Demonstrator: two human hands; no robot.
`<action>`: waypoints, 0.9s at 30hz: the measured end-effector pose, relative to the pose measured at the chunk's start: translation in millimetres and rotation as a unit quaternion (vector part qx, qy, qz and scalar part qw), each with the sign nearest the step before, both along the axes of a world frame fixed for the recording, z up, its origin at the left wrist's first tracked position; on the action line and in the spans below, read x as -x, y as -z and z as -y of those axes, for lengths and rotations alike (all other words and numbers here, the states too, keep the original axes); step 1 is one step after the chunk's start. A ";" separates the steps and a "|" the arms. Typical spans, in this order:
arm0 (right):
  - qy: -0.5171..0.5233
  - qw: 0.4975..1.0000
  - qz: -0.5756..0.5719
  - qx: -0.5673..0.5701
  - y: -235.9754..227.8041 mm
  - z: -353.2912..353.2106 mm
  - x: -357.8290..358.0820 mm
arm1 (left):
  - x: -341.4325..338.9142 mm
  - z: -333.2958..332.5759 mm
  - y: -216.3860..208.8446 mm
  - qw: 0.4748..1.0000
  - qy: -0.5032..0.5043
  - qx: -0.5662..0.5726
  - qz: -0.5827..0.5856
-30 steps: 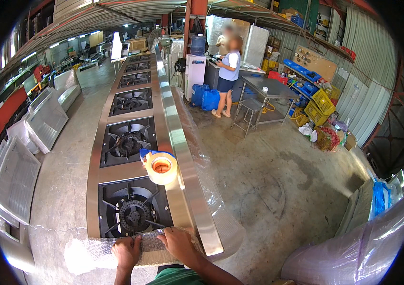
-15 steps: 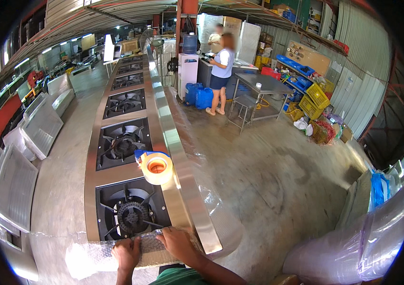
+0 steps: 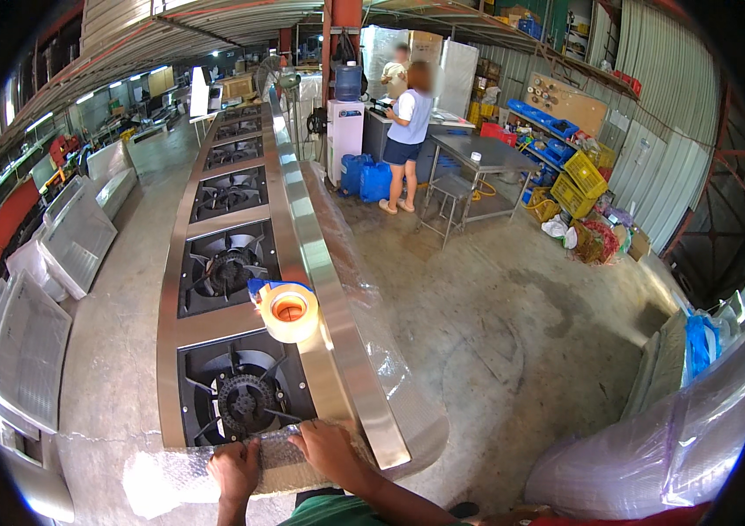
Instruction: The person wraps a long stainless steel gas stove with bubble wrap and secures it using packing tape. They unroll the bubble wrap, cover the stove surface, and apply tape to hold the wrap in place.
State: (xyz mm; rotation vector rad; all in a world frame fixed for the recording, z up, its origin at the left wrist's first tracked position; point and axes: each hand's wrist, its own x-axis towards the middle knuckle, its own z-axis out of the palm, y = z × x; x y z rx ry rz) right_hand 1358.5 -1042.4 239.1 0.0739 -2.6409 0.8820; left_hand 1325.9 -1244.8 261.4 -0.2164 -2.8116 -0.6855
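A long stainless steel gas range with several black burners runs away from me. Across its near end lies a strip of clear bubble wrap, partly over cardboard-brown material. My left hand is closed on the wrap's upper edge, thumb along it. To its right, my right hand grips the same edge with bent fingers. The nearest burner sits just beyond both hands. On the steel between the two nearest burners rests a tape dispenser with a blue part and a large roll of tape.
A big plastic-wrapped roll lies at the lower right. Wrapped panels lean along the left. Farther back are a steel table, a stool, yellow crates, a water dispenser and two people.
Both hands keep the same hold on the bubble wrap, almost unmoved. A small dark shape and a red edge now show at the bottom, right of my right arm.
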 end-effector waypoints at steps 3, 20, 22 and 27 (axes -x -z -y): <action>0.003 1.000 0.012 0.000 -2.7 0.7 -1.1 | 0.0 0.4 0.1 1.000 -0.001 0.003 0.000; 0.001 0.999 -0.016 0.028 12.6 2.7 2.0 | 0.4 -2.3 -0.6 1.000 0.003 0.006 -0.010; -0.005 1.000 -0.010 0.026 11.0 1.3 1.7 | 0.0 -2.1 -0.7 1.000 0.002 0.005 -0.013; -0.002 1.000 -0.016 0.027 8.2 1.3 0.4 | 0.2 -2.7 0.0 1.000 0.002 0.003 -0.022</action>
